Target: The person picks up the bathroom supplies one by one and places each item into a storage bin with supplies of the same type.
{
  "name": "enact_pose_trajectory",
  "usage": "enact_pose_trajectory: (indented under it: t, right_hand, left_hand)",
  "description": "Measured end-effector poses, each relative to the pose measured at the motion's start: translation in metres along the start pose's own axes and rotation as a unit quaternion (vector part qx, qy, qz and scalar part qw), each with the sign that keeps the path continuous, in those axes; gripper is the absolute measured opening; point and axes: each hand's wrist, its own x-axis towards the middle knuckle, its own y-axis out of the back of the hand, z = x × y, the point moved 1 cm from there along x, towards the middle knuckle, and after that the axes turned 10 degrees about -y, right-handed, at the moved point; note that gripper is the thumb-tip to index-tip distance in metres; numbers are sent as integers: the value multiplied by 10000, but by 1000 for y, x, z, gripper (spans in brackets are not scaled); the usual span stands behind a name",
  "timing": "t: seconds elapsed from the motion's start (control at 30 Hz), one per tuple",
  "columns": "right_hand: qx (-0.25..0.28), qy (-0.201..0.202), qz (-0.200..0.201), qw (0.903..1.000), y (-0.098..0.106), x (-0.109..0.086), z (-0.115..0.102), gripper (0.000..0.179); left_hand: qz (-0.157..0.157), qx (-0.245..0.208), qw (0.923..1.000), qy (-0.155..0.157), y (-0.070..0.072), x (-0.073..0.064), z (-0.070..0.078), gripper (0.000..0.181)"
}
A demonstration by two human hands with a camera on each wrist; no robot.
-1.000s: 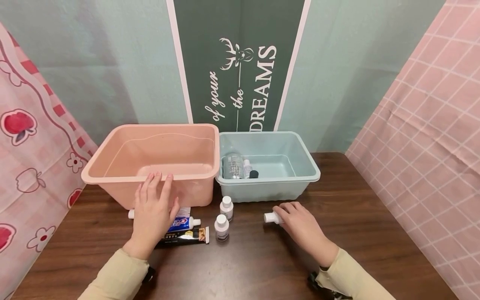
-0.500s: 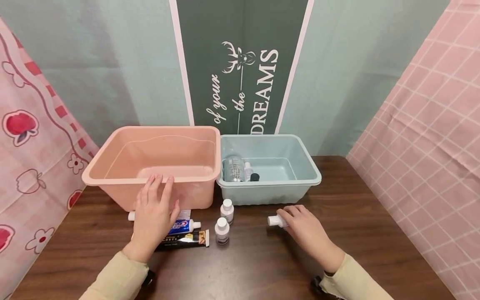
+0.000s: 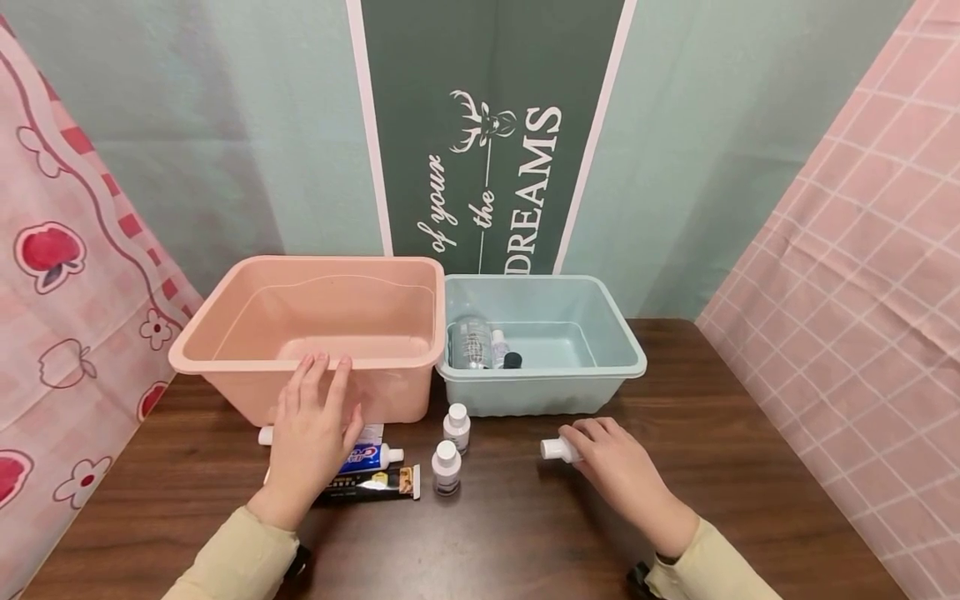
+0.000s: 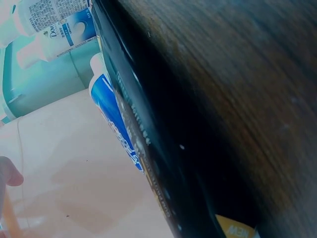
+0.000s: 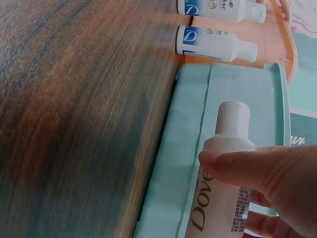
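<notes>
Right hand [image 3: 618,475] grips a white Dove bottle [image 3: 562,450] in front of the blue tub [image 3: 543,393]; bottle sideways, long axis running left to right, cap [image 5: 233,120] pointing left; left hand [image 3: 309,437], fingers loosely apart, at the pink tub's [image 3: 393,396] front rim

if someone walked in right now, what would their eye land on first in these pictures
Probably the pink bin, the largest thing on the table, with a smaller blue bin beside it on the right. Behind them, a dark green panel with white lettering stands out. Nearer the camera, the right grip holds a white bottle.
</notes>
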Motion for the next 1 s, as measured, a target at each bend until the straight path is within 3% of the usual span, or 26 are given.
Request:
enact_pose_trajectory:
  t: [0.37,0.7,1.0]
  right_hand:
    - [1,-36,151,9999,2,-2,5,46]
    - [-55,-101,42,9999,3,-6,7,46]
    - [-72,-23,116,9999,10,-4,11,47]
  left_hand:
    - [32,20,10000,15,0,0,1,53]
    - [52,-1,10000,3,1,-2,2,53]
    - [-133,35,9999,27,0,0,0,54]
